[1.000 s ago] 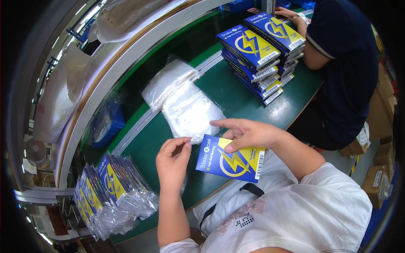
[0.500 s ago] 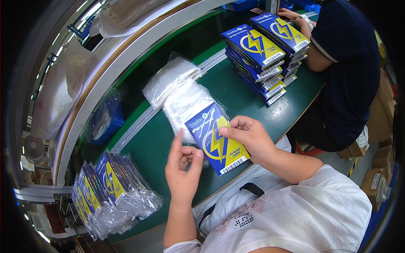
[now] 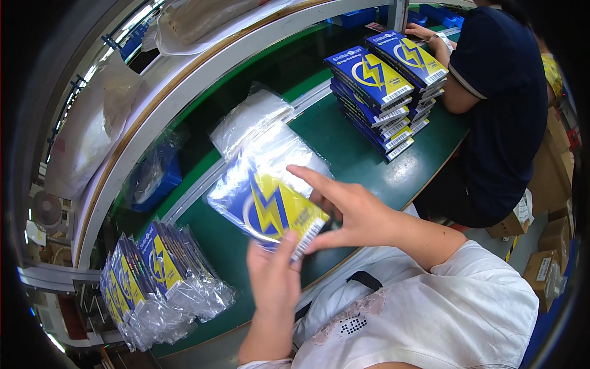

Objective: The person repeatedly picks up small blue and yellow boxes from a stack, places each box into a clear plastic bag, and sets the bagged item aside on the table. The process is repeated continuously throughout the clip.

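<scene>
A flat blue-and-yellow box (image 3: pixel 270 206) with a lightning bolt printed on it lies tilted in front of me. Shiny clear film shows over its upper left end. My left hand (image 3: pixel 275 273) pinches its lower edge, thumb on top and the other fingers mostly hidden beneath. Around the box's right end, my right hand (image 3: pixel 350 212) has its index finger stretched out and its thumb apart, close to the barcode edge. Just beyond the box, clear plastic bags (image 3: pixel 295 147) lie in a pile, partly covered by it.
Two stacks of matching boxes (image 3: pixel 369 77) stand at the far right, beside a person in a dark shirt (image 3: pixel 504 80). Bagged boxes (image 3: pixel 163 270) stand in rows at the left. A blue bin (image 3: pixel 165 175) sits behind them, under a white shelf edge (image 3: pixel 153 101).
The box has moved left and turned, and clear film now shows over it. My left hand has taken hold of its lower edge. My right hand's pinch has opened.
</scene>
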{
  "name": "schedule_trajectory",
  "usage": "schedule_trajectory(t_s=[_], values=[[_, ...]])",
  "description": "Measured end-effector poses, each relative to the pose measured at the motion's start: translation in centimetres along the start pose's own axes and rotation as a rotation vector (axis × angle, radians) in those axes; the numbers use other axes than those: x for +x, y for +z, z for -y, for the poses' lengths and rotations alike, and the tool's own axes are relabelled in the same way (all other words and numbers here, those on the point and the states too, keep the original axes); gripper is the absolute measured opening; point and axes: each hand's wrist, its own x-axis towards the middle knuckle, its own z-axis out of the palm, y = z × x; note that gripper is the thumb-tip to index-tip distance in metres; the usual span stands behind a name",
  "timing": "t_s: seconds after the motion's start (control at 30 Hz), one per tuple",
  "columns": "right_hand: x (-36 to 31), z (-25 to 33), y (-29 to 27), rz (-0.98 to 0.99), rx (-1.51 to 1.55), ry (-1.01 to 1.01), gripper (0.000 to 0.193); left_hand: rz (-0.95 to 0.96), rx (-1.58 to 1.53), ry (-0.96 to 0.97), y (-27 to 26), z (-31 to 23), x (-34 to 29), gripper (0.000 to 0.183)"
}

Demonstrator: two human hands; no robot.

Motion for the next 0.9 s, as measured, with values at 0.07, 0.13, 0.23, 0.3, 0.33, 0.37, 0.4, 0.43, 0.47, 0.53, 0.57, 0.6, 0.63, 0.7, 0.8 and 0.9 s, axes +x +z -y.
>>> schedule_trajectory(t_s=[0.07, 0.13, 0.23, 0.3, 0.33, 0.37, 0.4, 0.43, 0.47, 0.53, 0.57, 0.6, 0.63, 0.7, 0.8, 0.9], values=[[-0.1, -1.1, -0.2, -0.213, -0.082, -0.307, 0.056, 0.151, 0.025, -0.071, 0.4, 0.8, -0.9, 0.036], [-0.6, -0.5, -0.4, -0.489, -0.121, -0.527, 0.023, 0.313, 0.039, -0.11, -0.1, 1.6, -1.1, 0.038], [-1.1, 0.8, -1.0, -0.466, -0.041, -0.513, 0.02, 0.274, 0.073, -0.176, -1.5, 1.6, 0.1, 0.044], [-0.8, 0.7, 0.1, -0.233, -0.025, -0.538, 0.015, 0.265, -0.024, -0.253, -0.8, 0.8, 0.1, 0.053], [-1.1, 0.7, 1.3, -0.093, 0.009, -0.553, 0.015, 0.23, -0.128, -0.295, -0.4, 0.5, -0.2, 0.053], [-1.3, 0.8, 2.3, 0.047, 0.043, -0.568, 0.015, 0.195, -0.232, -0.335, -0.2, 0.3, -0.4, 0.053], [-1.4, 1.0, 3.1, 0.084, 0.093, -0.599, 0.019, 0.119, -0.245, -0.333, -0.6, 0.5, -0.1, 0.051], [-1.5, 1.3, 3.8, 0.122, 0.143, -0.63, 0.023, 0.08, -0.146, -0.257, -0.9, 0.1, -0.3, 0.052], [-1.6, 1.4, 4.1, 0.159, 0.193, -0.661, 0.028, 0.041, -0.046, -0.181, -1.0, -0.9, -0.6, 0.054], [-1.4, 1.6, 3.8, 0.136, 0.3, -0.576, 0.029, -0.059, 0.12, 0.062, -1.5, -3.0, -1.1, 0.057], [-1.4, 1.4, 3.3, 0.113, 0.344, -0.527, 0.03, -0.109, 0.183, 0.222, -2.2, -3.9, -1.3, 0.059], [-1.1, 1.3, 2.7, 0.079, 0.285, -0.505, 0.028, -0.232, 0.349, 0.421, -3.1, -5.0, -1.7, 0.056], [-1.0, 0.9, 2.3, 0.087, 0.284, -0.461, 0.029, -0.356, 0.512, 0.622, -4.1, -6.0, -1.9, 0.052], [-1.1, -0.1, 1.7, 0.106, 0.285, -0.375, 0.03, -0.558, 1.085, 0.972, -5.8, -8.1, -1.6, 0.047], [-1.1, -1.0, 0.9, 0.05, 0.236, -0.315, 0.024, -0.66, 1.663, 0.826, -9.4, -9.3, -1.9, 0.043], [-0.7, -0.8, -0.5, -0.032, 0.16, -0.296, 0.016, -0.641, 1.724, 0.619, -12.7, -8.8, -1.2, 0.042]])
